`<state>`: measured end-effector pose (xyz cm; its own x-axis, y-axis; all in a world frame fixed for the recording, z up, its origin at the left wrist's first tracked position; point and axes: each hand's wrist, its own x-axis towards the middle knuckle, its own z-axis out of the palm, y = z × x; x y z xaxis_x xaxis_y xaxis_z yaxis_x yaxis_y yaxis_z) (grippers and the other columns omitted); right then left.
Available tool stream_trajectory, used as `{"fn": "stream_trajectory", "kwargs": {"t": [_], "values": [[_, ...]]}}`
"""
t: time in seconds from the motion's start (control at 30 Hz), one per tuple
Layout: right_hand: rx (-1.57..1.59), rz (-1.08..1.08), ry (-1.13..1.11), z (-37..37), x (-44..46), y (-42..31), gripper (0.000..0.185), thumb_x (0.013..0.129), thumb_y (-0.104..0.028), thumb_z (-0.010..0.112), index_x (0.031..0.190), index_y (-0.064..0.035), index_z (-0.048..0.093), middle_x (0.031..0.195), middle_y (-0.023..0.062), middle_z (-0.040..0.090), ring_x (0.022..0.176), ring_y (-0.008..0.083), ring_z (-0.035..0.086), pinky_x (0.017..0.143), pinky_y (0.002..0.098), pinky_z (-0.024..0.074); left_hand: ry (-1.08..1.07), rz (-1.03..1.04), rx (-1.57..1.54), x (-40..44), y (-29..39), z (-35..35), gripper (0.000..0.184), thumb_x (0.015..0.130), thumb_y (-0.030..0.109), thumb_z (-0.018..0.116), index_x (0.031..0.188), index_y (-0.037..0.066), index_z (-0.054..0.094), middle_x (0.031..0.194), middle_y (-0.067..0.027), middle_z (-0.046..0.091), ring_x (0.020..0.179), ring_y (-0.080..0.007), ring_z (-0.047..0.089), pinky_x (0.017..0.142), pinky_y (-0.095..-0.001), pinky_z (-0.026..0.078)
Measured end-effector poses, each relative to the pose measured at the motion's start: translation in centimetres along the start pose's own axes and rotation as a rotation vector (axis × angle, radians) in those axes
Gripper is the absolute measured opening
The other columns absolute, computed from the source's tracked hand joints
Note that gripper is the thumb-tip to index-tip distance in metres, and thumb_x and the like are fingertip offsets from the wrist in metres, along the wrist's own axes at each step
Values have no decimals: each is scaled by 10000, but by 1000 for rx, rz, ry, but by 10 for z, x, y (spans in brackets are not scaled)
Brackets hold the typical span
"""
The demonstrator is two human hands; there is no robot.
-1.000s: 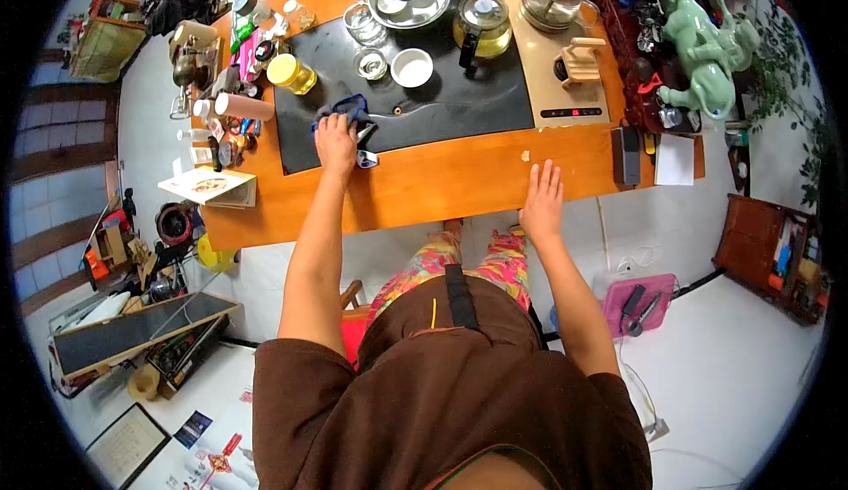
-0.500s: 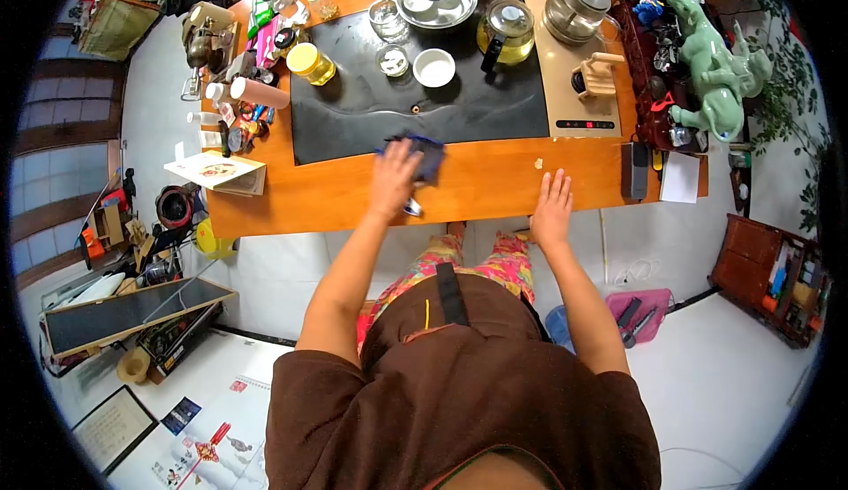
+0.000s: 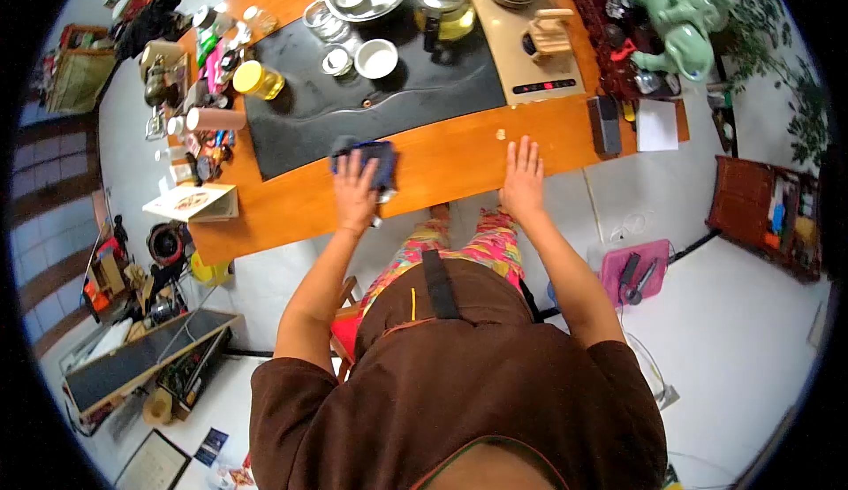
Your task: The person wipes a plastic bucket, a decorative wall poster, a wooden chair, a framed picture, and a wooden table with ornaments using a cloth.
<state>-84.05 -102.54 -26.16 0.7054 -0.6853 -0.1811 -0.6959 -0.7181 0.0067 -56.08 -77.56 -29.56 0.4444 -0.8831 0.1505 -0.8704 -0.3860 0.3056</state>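
dark-blue cloth [image 3: 383, 163] under the spread left hand [image 3: 355, 193] could slip off the surface [image 3: 446, 156] at its front edge if overpulled, right hand [image 3: 523, 182] also spread.

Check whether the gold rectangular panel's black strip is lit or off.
Lit: red marks glow on the black strip at the near edge of the gold panel.

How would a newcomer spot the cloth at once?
On the wooden table, find the black panel. At its near edge, under the left hand, lies the cloth. Its crumpled, dark blue fabric sets it apart from the white bowl and glass teapot beyond.
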Motion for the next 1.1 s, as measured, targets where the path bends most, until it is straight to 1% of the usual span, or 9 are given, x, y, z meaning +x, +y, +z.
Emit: {"fn": "stream_trajectory", "kwargs": {"t": [0.1,0.23,0.4,0.73,0.83,0.87,0.9,1.03,1.1], "values": [[171,-21,-78,-31,0,6,818,782,-158,681,1499,-34,308,1576,249,217,1455,434,216,1141,528,277,-61,131,-117,47,84,27,679,731,155,729,1378,246,543,1575,-86,313,1454,-404,233,1123,-595,266],[510,-26,0,-20,-5,26,657,809,-167,707,1400,-21,461,1549,240,268,1432,407,269,1137,493,299,-201,292,-184,122,168,43,595,810,242,718,1377,246,537,1567,-75,323,1444,-381,262,1129,-568,282],[813,362,312,11,-27,37,441,809,-105,685,1217,-5,550,1475,231,378,1349,414,380,1097,465,345,-325,573,-226,142,217,66,655,811,220,717,1421,253,480,1578,-65,290,1449,-385,241,1149,-550,273],[912,521,190,27,-79,68,337,845,-139,668,1167,-63,607,1445,187,435,1249,363,504,1017,425,430,-418,687,-79,43,104,-3,620,696,51,729,1287,164,577,1447,-107,456,1328,-375,402,1078,-480,379],[1155,528,76,26,-82,67,359,877,-178,656,1210,-59,591,1423,179,458,1166,346,571,974,412,469,-478,450,-179,53,105,-12,595,691,31,726,1260,129,582,1390,-124,499,1265,-375,449,1035,-455,416],[1216,502,73,23,-82,62,384,890,-194,651,1242,-60,576,1416,178,464,1140,342,588,965,409,477,-439,369,-199,57,112,-10,410,877,158,653,1267,62,570,1300,-155,548,1194,-338,507,997,-434,435],[1277,474,70,12,-81,55,409,904,-211,645,1274,-61,561,1409,178,471,1115,338,604,956,406,485,-483,183,-436,66,127,-10,384,916,180,617,1274,51,563,1290,-149,557,1181,-318,520,997,-416,431],[1142,241,482,-68,-66,28,595,940,-318,613,1457,-96,422,1506,210,347,1313,384,447,1091,437,363,-492,-462,-1350,100,211,7,429,1045,325,441,1391,75,486,1289,-80,587,1127,-225,583,985,-351,443],[1142,71,575,-82,-52,24,640,922,-379,616,1467,-109,417,1544,222,279,1383,444,327,1137,483,284,-713,-872,-1644,122,254,-7,473,1031,433,431,1396,138,493,1307,-56,587,1151,-213,588,988,-376,465]]}}
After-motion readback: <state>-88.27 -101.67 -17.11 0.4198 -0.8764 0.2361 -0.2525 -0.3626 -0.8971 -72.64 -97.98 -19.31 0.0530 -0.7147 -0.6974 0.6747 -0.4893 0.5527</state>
